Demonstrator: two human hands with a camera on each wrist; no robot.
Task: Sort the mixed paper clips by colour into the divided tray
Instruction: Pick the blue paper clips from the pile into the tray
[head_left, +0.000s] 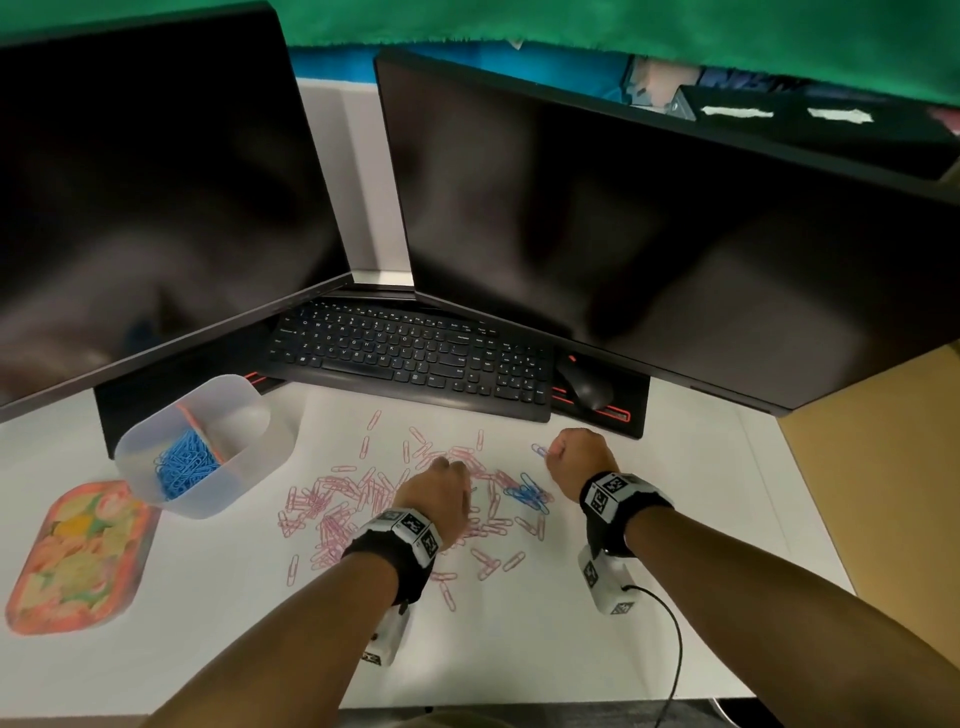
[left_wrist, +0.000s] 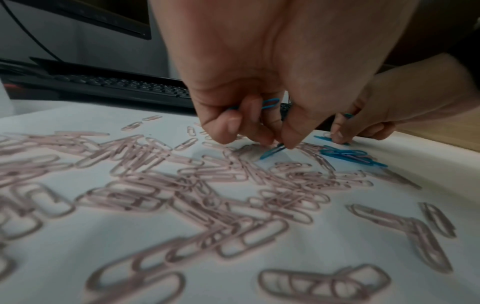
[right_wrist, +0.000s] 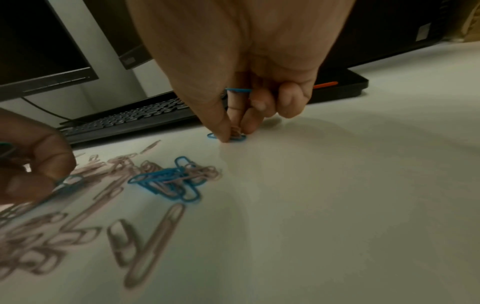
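Many pink paper clips (head_left: 343, 501) lie scattered on the white desk, with a small cluster of blue clips (head_left: 527, 493) among them at the right. My left hand (head_left: 439, 491) hovers over the pink spread; it pinches a blue clip (left_wrist: 272, 151) at the desk and keeps more blue clips (left_wrist: 270, 103) curled in its fingers. Further right, my right hand (head_left: 576, 457) pinches a blue clip (right_wrist: 235, 138) lying on the desk and holds another blue clip (right_wrist: 238, 90) inside its curled fingers. The translucent divided tray (head_left: 249, 467) stands at the left with blue clips (head_left: 184, 465) in its near compartment.
A black keyboard (head_left: 415, 358) and mouse (head_left: 584, 387) lie just behind the clips, under two dark monitors (head_left: 649, 234). An orange-rimmed dish of coloured pieces (head_left: 78, 556) sits at the near left. A cable (head_left: 670, 654) trails from the right wrist.
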